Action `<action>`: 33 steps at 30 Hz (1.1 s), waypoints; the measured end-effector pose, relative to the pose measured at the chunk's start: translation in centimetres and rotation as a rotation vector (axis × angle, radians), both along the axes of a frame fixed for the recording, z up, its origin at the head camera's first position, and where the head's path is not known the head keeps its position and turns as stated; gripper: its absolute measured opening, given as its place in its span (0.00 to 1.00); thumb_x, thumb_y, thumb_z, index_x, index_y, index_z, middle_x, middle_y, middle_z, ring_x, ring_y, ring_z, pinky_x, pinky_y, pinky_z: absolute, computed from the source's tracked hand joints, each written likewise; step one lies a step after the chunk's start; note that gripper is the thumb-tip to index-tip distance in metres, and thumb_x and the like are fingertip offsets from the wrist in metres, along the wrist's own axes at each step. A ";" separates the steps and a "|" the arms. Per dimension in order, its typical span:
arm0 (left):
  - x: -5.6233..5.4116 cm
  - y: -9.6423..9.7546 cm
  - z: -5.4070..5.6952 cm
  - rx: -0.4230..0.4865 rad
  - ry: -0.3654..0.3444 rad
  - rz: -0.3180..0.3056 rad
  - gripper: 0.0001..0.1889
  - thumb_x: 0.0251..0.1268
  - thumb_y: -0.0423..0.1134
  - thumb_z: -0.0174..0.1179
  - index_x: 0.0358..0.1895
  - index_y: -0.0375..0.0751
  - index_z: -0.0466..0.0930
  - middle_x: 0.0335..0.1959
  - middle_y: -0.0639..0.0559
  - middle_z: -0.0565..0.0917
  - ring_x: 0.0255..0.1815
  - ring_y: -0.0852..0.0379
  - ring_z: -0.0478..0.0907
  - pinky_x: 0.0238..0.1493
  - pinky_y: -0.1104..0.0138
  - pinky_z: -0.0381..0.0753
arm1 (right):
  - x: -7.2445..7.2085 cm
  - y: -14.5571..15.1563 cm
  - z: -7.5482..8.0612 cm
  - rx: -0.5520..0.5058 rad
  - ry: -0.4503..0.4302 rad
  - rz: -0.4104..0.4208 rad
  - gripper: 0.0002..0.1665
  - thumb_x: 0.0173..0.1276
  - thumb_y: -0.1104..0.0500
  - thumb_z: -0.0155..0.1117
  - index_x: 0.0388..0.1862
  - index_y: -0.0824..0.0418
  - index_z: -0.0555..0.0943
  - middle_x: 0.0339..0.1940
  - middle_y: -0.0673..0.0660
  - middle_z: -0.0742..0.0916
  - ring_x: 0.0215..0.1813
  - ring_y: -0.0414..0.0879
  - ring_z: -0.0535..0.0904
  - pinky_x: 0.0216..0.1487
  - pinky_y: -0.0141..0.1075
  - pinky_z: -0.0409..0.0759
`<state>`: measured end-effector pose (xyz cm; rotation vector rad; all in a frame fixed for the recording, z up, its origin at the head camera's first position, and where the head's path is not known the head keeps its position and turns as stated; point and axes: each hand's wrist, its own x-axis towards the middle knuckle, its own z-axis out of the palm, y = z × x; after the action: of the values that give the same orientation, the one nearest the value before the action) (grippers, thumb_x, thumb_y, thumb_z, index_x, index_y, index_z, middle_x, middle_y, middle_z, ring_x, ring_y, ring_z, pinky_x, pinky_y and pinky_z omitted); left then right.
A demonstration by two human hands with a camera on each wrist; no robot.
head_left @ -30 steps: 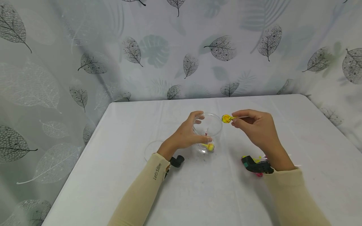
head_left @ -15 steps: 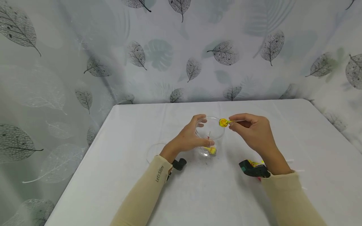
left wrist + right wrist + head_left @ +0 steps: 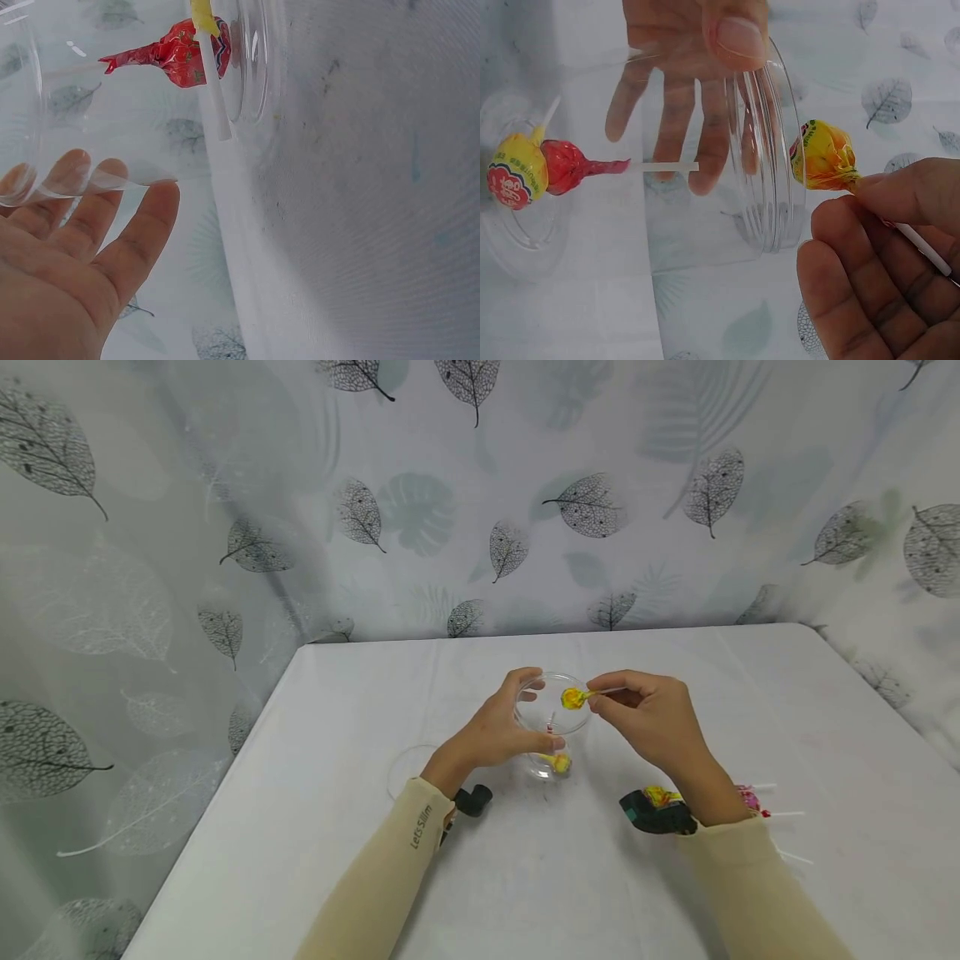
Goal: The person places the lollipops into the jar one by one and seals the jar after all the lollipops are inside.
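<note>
My left hand (image 3: pixel 495 722) grips a clear round jar (image 3: pixel 534 720) around its side, with the thumb in front and the fingers behind. At the jar's mouth, my right hand (image 3: pixel 648 714) pinches a yellow-wrapped lollipop (image 3: pixel 573 698) near the top of its stick. In the right wrist view its candy head (image 3: pixel 825 157) is right at the rim, pointing inward. Inside, at the jar's bottom, lie a yellow lollipop (image 3: pixel 516 169) and a red lollipop (image 3: pixel 564 166). The left wrist view shows the red wrapper (image 3: pixel 187 54) and a white stick (image 3: pixel 214 90) through the clear wall.
A clear round lid-like disc (image 3: pixel 392 772) lies left of the jar, partly behind the left wrist. Several more lollipops, some yellow (image 3: pixel 662 795) and some pink (image 3: pixel 748 797), lie under the right wrist. A leaf-print curtain (image 3: pixel 510 485) stands behind the white table (image 3: pixel 360 693).
My right hand has moved left with the yellow lollipop, from beside the jar to its mouth. The left hand and jar stay nearly in place; the head view has shifted slightly.
</note>
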<state>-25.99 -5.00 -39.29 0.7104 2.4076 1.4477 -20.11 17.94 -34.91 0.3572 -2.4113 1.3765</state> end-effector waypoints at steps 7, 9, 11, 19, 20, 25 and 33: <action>-0.1 -0.1 -0.1 0.003 -0.004 -0.004 0.56 0.54 0.54 0.79 0.82 0.60 0.51 0.77 0.62 0.68 0.78 0.56 0.65 0.68 0.46 0.74 | 0.1 -0.6 -0.2 0.051 0.049 0.002 0.08 0.67 0.68 0.73 0.44 0.63 0.91 0.39 0.58 0.93 0.35 0.49 0.89 0.35 0.26 0.83; 0.0 -0.1 -0.1 0.001 -0.003 -0.004 0.56 0.54 0.54 0.79 0.82 0.60 0.51 0.77 0.62 0.67 0.78 0.56 0.65 0.67 0.46 0.74 | 0.1 -0.7 -0.3 0.066 0.061 0.005 0.08 0.68 0.68 0.73 0.44 0.63 0.91 0.39 0.58 0.93 0.36 0.51 0.89 0.36 0.26 0.83; 0.0 -0.1 -0.1 0.002 -0.003 -0.004 0.56 0.54 0.54 0.79 0.82 0.60 0.51 0.77 0.62 0.67 0.77 0.56 0.65 0.67 0.46 0.75 | 0.1 -0.8 -0.3 0.080 0.064 0.003 0.08 0.68 0.68 0.73 0.44 0.63 0.91 0.39 0.58 0.93 0.36 0.51 0.90 0.37 0.25 0.82; -0.1 0.0 -0.1 0.002 0.000 -0.007 0.55 0.55 0.53 0.79 0.82 0.59 0.51 0.77 0.61 0.68 0.78 0.55 0.65 0.68 0.45 0.74 | 0.1 -1.0 -0.4 0.136 0.052 0.013 0.08 0.69 0.67 0.72 0.46 0.62 0.91 0.40 0.58 0.93 0.38 0.50 0.90 0.41 0.24 0.81; 0.0 0.0 -0.1 0.001 0.002 -0.008 0.55 0.55 0.53 0.79 0.82 0.59 0.51 0.77 0.61 0.68 0.78 0.55 0.65 0.68 0.45 0.74 | 0.1 -1.0 -0.4 0.143 0.051 0.015 0.08 0.69 0.66 0.72 0.46 0.62 0.91 0.40 0.58 0.93 0.38 0.49 0.90 0.41 0.24 0.81; -0.1 -0.1 -0.3 0.006 0.005 -0.017 0.55 0.55 0.52 0.79 0.82 0.58 0.51 0.77 0.60 0.67 0.78 0.54 0.64 0.68 0.44 0.73 | 0.2 -1.3 -0.5 0.174 0.056 0.017 0.08 0.69 0.67 0.72 0.46 0.63 0.91 0.40 0.57 0.93 0.38 0.49 0.89 0.42 0.27 0.82; -0.2 -0.2 -0.3 0.004 0.010 -0.026 0.55 0.56 0.52 0.78 0.82 0.58 0.50 0.78 0.59 0.67 0.79 0.53 0.64 0.69 0.42 0.73 | -0.1 -1.6 -1.1 0.190 0.098 0.032 0.09 0.65 0.69 0.74 0.44 0.63 0.91 0.38 0.55 0.93 0.36 0.47 0.88 0.41 0.30 0.83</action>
<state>-26.16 -5.21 -39.58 0.7480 2.3947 1.4425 -20.17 16.35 -35.98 0.5008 -2.4702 1.1167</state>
